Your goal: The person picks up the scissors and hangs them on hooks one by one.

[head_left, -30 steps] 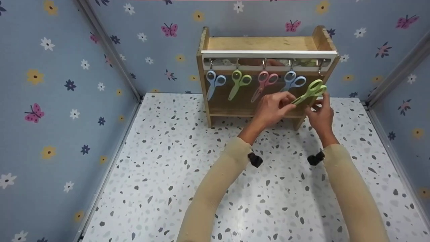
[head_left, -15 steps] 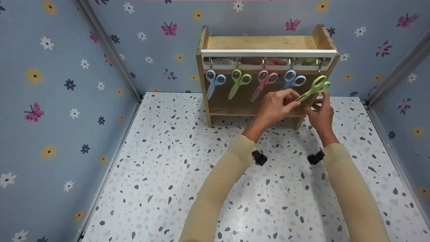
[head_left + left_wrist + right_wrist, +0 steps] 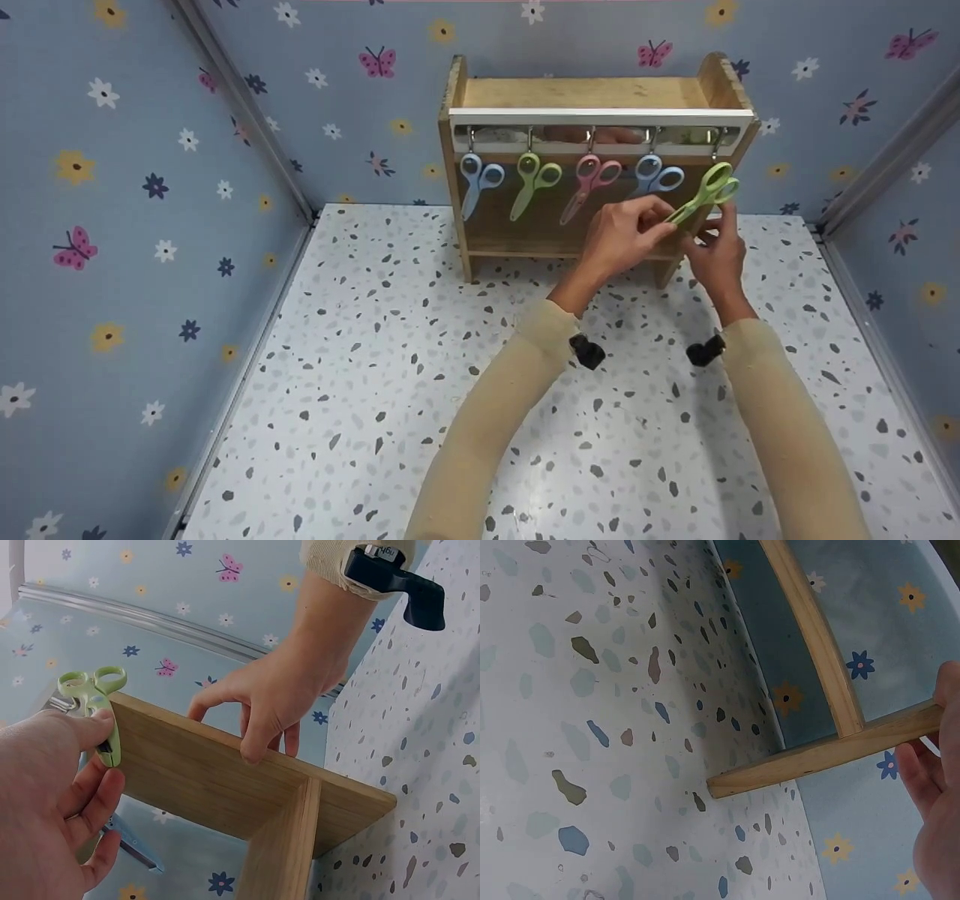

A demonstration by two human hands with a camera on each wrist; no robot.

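My left hand [image 3: 626,232] pinches a pair of green scissors [image 3: 711,189] by the blades, thumb on one face and fingers on the other in the left wrist view. The handle loops point up, and the upper loop is right at the tip of the rightmost hook [image 3: 718,144]. My right hand [image 3: 716,259] grips the edge of the wooden rack's right side board [image 3: 202,765], its thumb and fingers on either side of the board. Other scissors hang from the hooks to the left: blue [image 3: 471,187], green [image 3: 528,187], pink [image 3: 583,189] and blue [image 3: 651,176].
The wooden rack [image 3: 585,94] stands on a speckled white table [image 3: 360,337], close to the flowered back wall [image 3: 495,37]. A white-edged metal hook strip [image 3: 555,118] runs across its front. Flowered side walls [image 3: 127,300] with metal edging enclose the table.
My left hand has moved right and slightly up, bringing the green scissors' upper loop from below the last hook to its tip. The right hand has stayed on the side board.
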